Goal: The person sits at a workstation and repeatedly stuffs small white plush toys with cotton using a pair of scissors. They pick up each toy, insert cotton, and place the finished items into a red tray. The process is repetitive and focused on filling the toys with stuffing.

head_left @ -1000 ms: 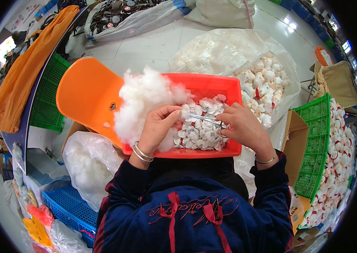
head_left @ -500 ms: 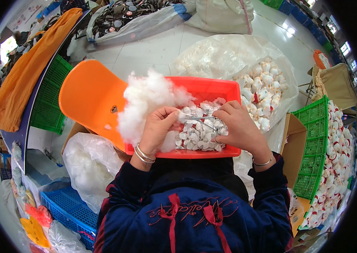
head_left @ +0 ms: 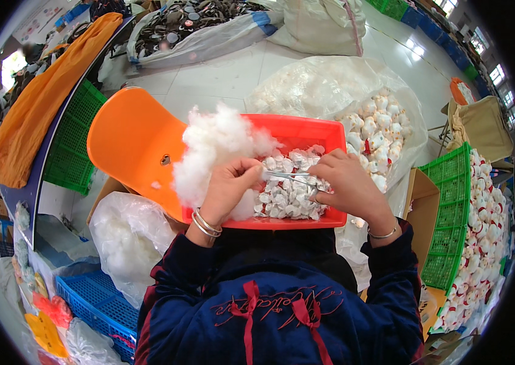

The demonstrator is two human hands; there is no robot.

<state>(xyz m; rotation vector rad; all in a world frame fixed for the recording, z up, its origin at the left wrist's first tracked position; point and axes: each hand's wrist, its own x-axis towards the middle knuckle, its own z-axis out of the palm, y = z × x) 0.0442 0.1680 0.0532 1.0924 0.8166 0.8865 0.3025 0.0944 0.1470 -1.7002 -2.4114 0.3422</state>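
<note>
Over a red plastic bin [head_left: 315,126], my right hand [head_left: 350,185] grips a scissor-handled metal tool, seemingly forceps [head_left: 286,175], its tips toward the left. Thumb and fingers of my left hand [head_left: 230,182] pinch a small white piece [head_left: 263,173] at those tips; its exact kind is hard to make out. Beneath both hands lies a heap of small white fabric pieces [head_left: 291,201] with a few red bits. A fluffy mound of white stuffing [head_left: 221,137] fills the bin's left side, beside my left hand.
An orange chair [head_left: 132,140] stands left of the bin. Beyond lies a clear plastic bag [head_left: 306,82] with small white stuffed pieces [head_left: 379,131]. Green crates [head_left: 449,225] stand at right, a cardboard box [head_left: 423,204] beside them. A bag of stuffing [head_left: 126,237] and blue crate [head_left: 102,304] sit at left.
The forceps' two arms have come closer together as the fingers of my right hand drew in. My left hand stays pinched near the tips.
</note>
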